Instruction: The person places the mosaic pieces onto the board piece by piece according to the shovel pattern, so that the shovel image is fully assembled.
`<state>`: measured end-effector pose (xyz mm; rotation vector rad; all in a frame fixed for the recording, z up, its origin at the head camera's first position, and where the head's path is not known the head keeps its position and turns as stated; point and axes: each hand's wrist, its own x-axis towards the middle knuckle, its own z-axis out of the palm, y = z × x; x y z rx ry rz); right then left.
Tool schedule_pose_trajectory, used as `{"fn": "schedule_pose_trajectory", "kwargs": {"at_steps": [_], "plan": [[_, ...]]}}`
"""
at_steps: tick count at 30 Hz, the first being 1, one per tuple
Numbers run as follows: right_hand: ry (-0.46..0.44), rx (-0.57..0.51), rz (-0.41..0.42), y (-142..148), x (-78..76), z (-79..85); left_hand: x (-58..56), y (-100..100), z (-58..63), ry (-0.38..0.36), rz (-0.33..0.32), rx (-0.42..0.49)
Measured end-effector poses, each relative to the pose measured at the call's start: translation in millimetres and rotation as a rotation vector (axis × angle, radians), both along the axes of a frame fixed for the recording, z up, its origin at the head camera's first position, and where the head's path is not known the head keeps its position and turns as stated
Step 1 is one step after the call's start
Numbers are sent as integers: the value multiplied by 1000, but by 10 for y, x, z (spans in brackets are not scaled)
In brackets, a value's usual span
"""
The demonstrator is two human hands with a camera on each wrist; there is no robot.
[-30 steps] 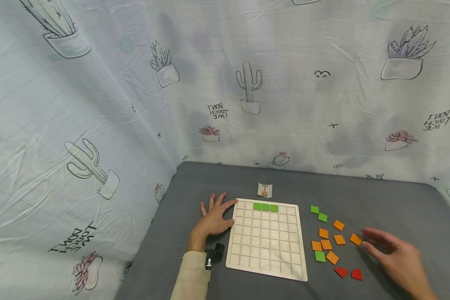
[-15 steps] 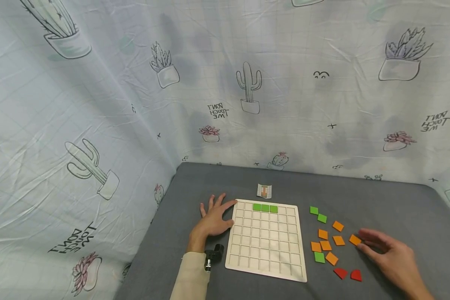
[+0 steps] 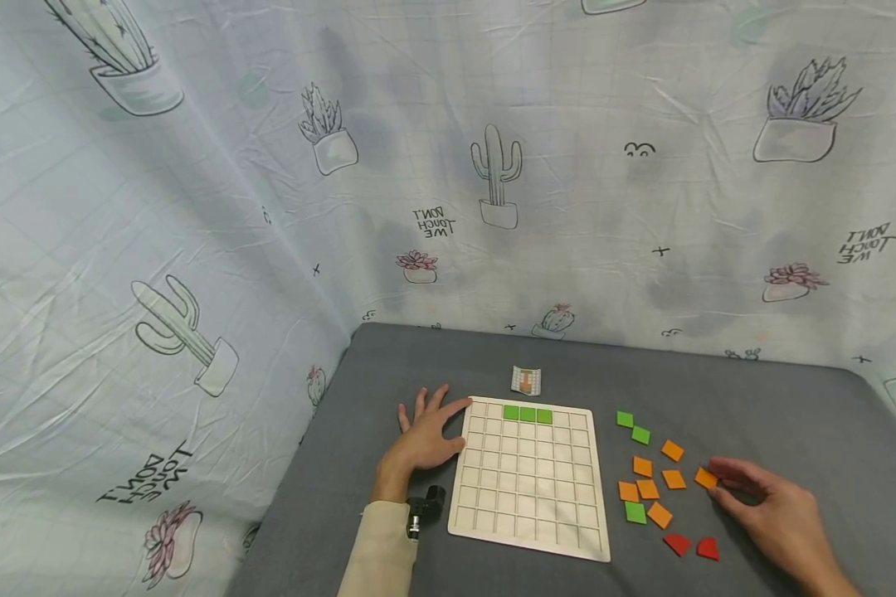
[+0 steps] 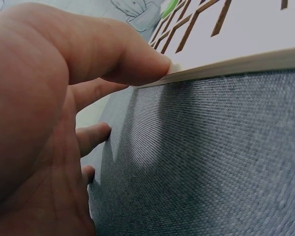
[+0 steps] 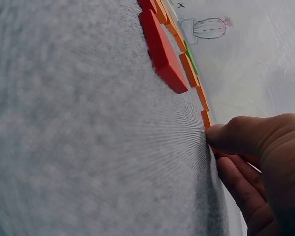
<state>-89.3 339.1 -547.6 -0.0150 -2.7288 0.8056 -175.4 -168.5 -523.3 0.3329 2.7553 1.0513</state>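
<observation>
Pale cloth printed with potted cacti (image 3: pixel 499 186) hangs behind and to the left of the grey surface (image 3: pixel 418 352), meeting its far edge and its left edge. Your left hand (image 3: pixel 421 439) lies with fingers spread on the side toward that left edge, thumb and forefinger touching the side of the white grid board (image 3: pixel 526 481). Three green tiles (image 3: pixel 528 414) sit side by side in the board's row nearest the far edge. Beyond it, closer to that edge, lies a small patterned paper (image 3: pixel 526 381).

Your right hand (image 3: pixel 772 506), toward the right edge of the surface, pinches an orange tile (image 3: pixel 705 478) between thumb and forefinger. Between that tile and the board you have a loose scatter in the way: six other orange tiles (image 3: pixel 674 479), two loose green tiles (image 3: pixel 640 435) on the far-edge side and one lone green tile (image 3: pixel 635 513) just beside the orange ones. Two red pieces (image 3: pixel 708 548) lie nearer you, close to your right hand.
</observation>
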Motion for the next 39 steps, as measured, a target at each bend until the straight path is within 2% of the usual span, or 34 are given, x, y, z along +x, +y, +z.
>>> {"fn": "schedule_pose_trajectory", "kwargs": {"at_steps": [7,13,21,26,31,39], "plan": [[40,-36,13,-3,-5,25,0,-9,-3,-1,-5,1],[105,-110,69,-103,-24,176,3,-17,15,-2,-2,0],[170,-148,181,-446,-104,490,6,-8,27,-6,-3,1],[183,-194,258,-674,-189,605,-2,-5,7,-11,-6,-4],[189,-245,337,-913,-279,656,-2,-4,5,-13,-10,3],[157,-265,402,-1265,-438,656,-3,-8,3,-14,-9,8]]}}
